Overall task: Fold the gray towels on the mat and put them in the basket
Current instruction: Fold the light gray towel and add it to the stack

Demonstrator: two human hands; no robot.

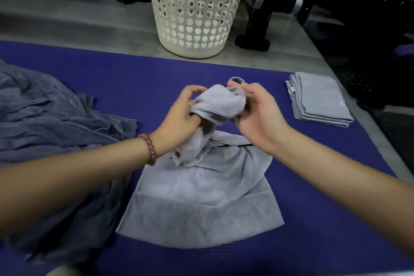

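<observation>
Each grip, left hand (179,116) and right hand (257,119), is holding the bunched top of the gray towel (201,204), its tail lying on the purple mat (156,74); soft, light and limp, likely best taken at corners.

both hands, left hand (179,114) and right hand (255,112), grip a bunched gray towel (201,197) mid-mat (156,69). Folded towel stack (320,98) at 2 o'clock, heart-hole laundry basket (197,6) at 12, crumpled towel pile (51,119) at 9.

Gray towel (201,204) half spread on purple mat (134,74), top bunched, folded towels (322,98) right, crumpled pile (44,114) left, basket (197,6) beyond
</observation>
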